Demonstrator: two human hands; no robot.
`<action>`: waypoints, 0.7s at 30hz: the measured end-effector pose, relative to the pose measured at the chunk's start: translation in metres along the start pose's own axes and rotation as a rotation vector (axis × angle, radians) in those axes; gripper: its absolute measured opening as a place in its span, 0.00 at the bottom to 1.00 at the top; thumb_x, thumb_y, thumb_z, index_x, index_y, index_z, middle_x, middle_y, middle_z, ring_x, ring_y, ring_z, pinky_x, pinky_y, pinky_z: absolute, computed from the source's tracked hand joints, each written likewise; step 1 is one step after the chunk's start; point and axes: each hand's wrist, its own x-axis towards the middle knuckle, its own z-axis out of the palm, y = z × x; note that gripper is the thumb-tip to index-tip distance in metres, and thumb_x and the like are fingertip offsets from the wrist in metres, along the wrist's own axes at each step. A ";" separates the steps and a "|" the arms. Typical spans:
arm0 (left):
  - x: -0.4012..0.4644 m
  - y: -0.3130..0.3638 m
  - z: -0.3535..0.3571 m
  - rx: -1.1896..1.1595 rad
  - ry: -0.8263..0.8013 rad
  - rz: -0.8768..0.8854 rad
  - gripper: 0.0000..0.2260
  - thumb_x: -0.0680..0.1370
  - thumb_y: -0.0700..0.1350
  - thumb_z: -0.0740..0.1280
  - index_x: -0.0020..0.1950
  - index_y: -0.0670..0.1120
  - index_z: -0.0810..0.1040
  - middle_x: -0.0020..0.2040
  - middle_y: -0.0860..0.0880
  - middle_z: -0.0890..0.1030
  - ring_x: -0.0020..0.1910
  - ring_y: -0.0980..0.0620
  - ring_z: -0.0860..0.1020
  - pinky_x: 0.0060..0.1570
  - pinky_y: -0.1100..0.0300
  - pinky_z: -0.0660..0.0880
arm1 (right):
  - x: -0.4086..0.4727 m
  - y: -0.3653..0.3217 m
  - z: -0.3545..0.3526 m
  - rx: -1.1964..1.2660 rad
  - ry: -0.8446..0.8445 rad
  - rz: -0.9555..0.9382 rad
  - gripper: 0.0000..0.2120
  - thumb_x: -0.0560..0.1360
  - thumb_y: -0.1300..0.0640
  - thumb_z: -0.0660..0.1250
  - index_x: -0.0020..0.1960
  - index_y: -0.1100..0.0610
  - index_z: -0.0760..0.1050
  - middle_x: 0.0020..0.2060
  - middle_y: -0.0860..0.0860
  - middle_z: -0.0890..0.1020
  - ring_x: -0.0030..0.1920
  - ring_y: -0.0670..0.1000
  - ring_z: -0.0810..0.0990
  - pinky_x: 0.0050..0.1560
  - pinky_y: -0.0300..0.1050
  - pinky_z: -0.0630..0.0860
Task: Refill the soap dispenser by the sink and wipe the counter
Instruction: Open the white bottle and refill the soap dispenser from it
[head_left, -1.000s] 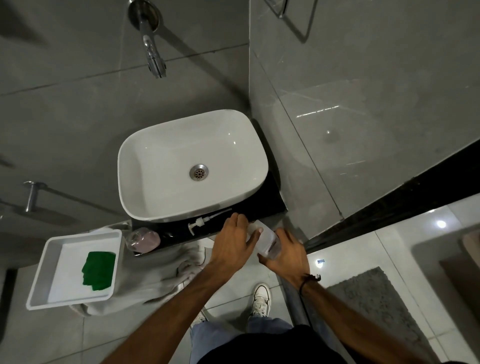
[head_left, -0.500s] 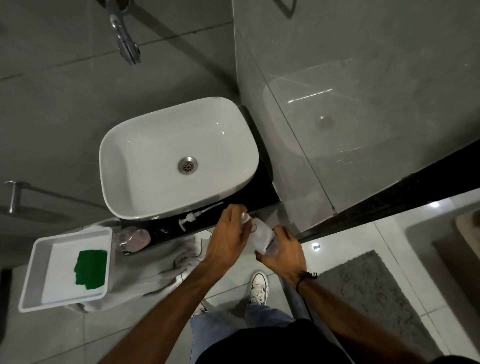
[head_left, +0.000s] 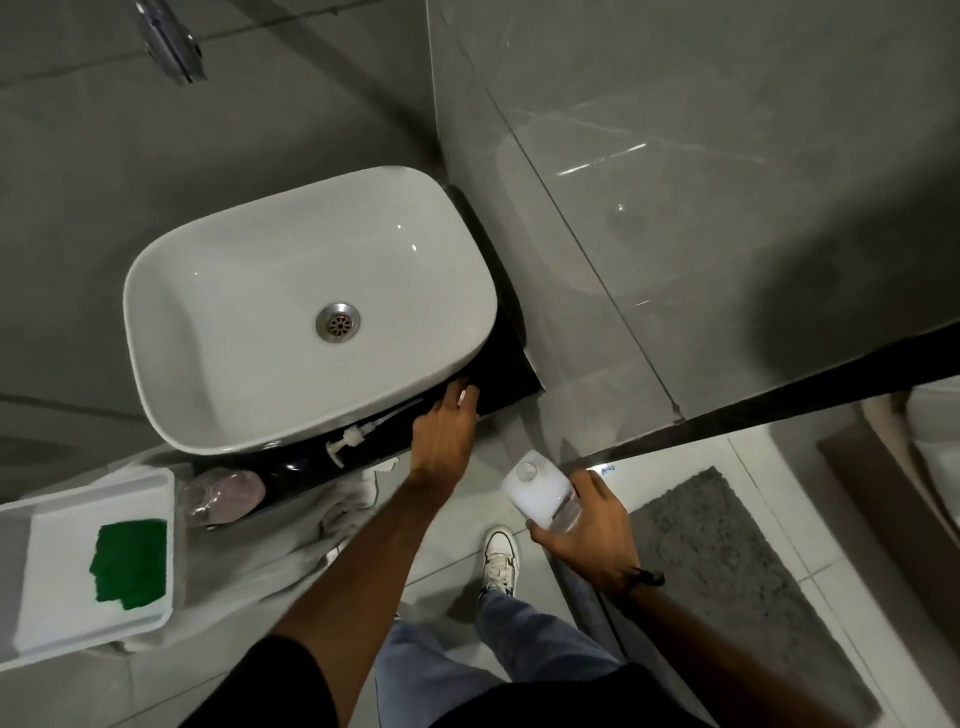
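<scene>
While our right hand (head_left: 589, 525) holds the refill bottle (head_left: 540, 491) tight, its open top points up and away from us. Our left hand (head_left: 444, 436) rests on the black table (head_left: 498, 374) with its fingers (head_left: 460, 395) curled; we cannot tell if they hold a small thing. We see the soap dispenser (head_left: 223, 493) lying on its side, far to the left by the sink (head_left: 156, 291). Its pump (head_left: 353, 436) lies loose on the table, just left of our left hand, so that hand is nearer

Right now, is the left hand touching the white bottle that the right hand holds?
Apart. The head view shows floor tile between the left hand, at the counter edge, and the white bottle in the right hand.
</scene>
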 end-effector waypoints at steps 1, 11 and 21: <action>-0.005 -0.001 -0.001 -0.031 0.015 -0.006 0.14 0.82 0.43 0.63 0.68 0.47 0.71 0.71 0.46 0.73 0.53 0.41 0.82 0.38 0.49 0.80 | -0.001 -0.001 0.001 -0.004 -0.006 -0.003 0.33 0.58 0.34 0.77 0.55 0.45 0.66 0.50 0.45 0.76 0.48 0.46 0.77 0.40 0.29 0.72; -0.107 -0.078 -0.010 -0.254 0.040 0.124 0.18 0.80 0.49 0.68 0.67 0.45 0.77 0.69 0.46 0.76 0.59 0.44 0.81 0.48 0.49 0.82 | 0.004 -0.073 0.017 -0.028 -0.110 -0.075 0.34 0.57 0.37 0.77 0.56 0.45 0.65 0.50 0.46 0.77 0.49 0.50 0.78 0.40 0.36 0.73; -0.203 -0.219 -0.018 -0.621 0.179 -0.754 0.22 0.73 0.49 0.76 0.60 0.41 0.74 0.54 0.41 0.80 0.54 0.40 0.79 0.48 0.53 0.73 | 0.001 -0.177 0.059 -0.008 -0.077 -0.347 0.32 0.58 0.38 0.75 0.60 0.43 0.71 0.49 0.43 0.76 0.47 0.46 0.78 0.42 0.41 0.75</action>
